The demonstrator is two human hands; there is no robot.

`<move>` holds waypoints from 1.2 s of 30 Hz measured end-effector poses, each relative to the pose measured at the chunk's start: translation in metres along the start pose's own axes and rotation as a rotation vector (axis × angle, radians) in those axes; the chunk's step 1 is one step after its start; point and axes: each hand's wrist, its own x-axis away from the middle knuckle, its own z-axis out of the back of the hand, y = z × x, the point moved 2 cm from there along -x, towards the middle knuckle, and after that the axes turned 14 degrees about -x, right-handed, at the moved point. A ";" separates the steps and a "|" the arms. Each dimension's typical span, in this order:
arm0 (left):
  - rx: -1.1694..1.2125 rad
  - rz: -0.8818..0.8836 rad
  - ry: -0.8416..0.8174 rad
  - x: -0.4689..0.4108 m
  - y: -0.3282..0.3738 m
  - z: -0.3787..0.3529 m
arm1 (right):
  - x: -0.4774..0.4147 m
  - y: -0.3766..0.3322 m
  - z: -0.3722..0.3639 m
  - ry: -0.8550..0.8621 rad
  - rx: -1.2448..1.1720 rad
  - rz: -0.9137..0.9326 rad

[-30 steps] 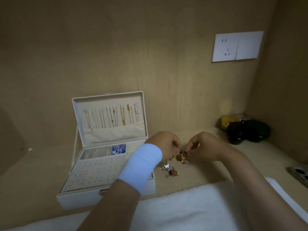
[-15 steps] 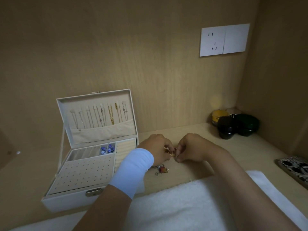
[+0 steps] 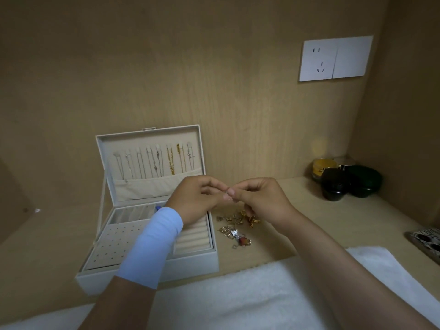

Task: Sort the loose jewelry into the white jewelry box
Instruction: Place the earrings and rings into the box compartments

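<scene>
The white jewelry box [image 3: 190, 265] stands open on the wooden shelf, several chains hanging in its raised lid [image 3: 152, 160]. Its tray shows a dotted earring panel and padded ring rolls. To its right lies a small heap of loose jewelry [image 3: 235, 227]: gold pieces, a silver butterfly and a red stone. My left hand [image 3: 197, 198] and my right hand [image 3: 259, 198] meet above the heap, fingertips together. Between them they pinch a tiny silver piece [image 3: 227, 195], too small to tell what it is. A light blue band covers my left wrist.
Dark round jars [image 3: 338, 184] and a yellow-lidded pot [image 3: 323, 166] sit in the right rear corner. A patterned object [image 3: 426, 241] lies at the right edge. White fluffy cloth [image 3: 238, 294] covers the near edge. A wall socket [image 3: 333, 58] is on the back panel.
Both hands have risen off the heap with a small silver piece between the fingertips, uncovering the loose jewelry on the shelf. The camera view has shifted slightly.
</scene>
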 end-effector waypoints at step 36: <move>-0.514 0.151 0.131 -0.002 -0.064 0.038 | -0.052 0.011 -0.077 -0.223 0.831 0.236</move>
